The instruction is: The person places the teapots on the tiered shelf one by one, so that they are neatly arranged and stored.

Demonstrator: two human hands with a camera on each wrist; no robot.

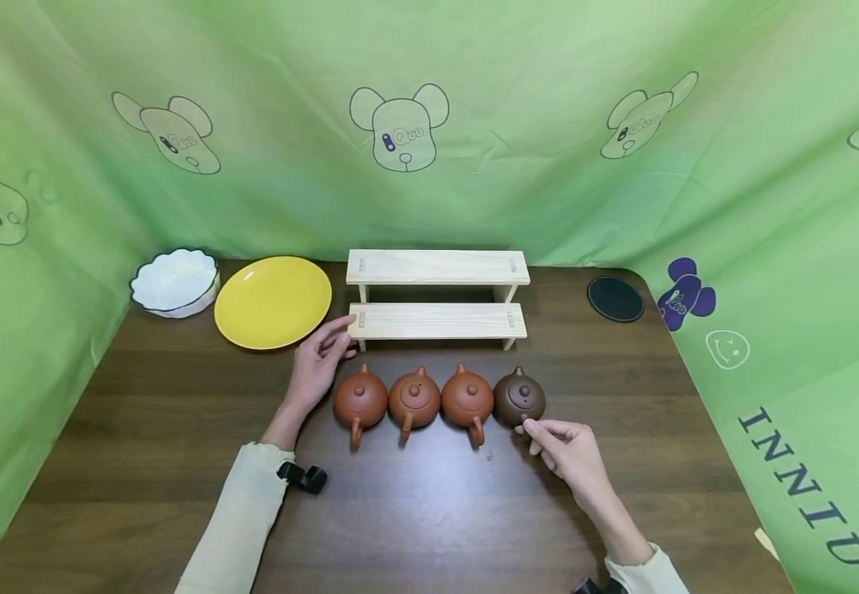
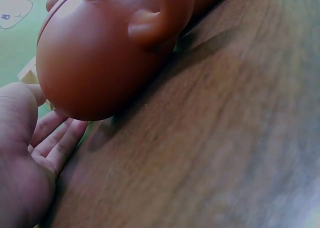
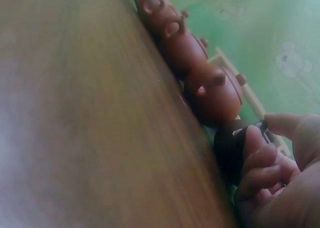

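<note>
Four small teapots stand side by side: a left reddish-brown teapot (image 1: 360, 398), a middle one (image 1: 414, 401), another reddish-brown one (image 1: 467, 399), and a dark brown teapot (image 1: 520, 401) at the right end. My right hand (image 1: 568, 455) pinches the handle of the dark teapot between thumb and fingers; the right wrist view shows these curled fingers (image 3: 260, 163) partly covering it. Beyond the left teapot, my left hand (image 1: 318, 363) reaches to the left end of the two-tier wooden shelf (image 1: 436, 322), its fingertips at the lower board. In the left wrist view its fingers (image 2: 57, 138) look loosely extended.
At the back left, a yellow plate (image 1: 273, 303) lies beside a white scalloped bowl (image 1: 176, 285). A black round coaster (image 1: 615, 299) lies at the back right. Green printed cloth (image 1: 399, 198) hangs round the brown wooden table (image 1: 414, 528).
</note>
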